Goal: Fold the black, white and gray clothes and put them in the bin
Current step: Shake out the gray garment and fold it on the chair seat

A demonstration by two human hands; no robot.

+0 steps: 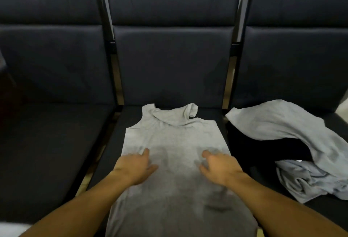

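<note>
our left hand [134, 167] and right hand [219, 167] rest with loose, uncurled fingers on the gray tank top [173, 138], which lies flat on the middle seat [169, 67]. its hem hangs off the front edge, so we judge a hasty fold could drag it floorward. there's room leftward; the piled clothes [301, 142] crowd the right, and no bin is visible.
</note>
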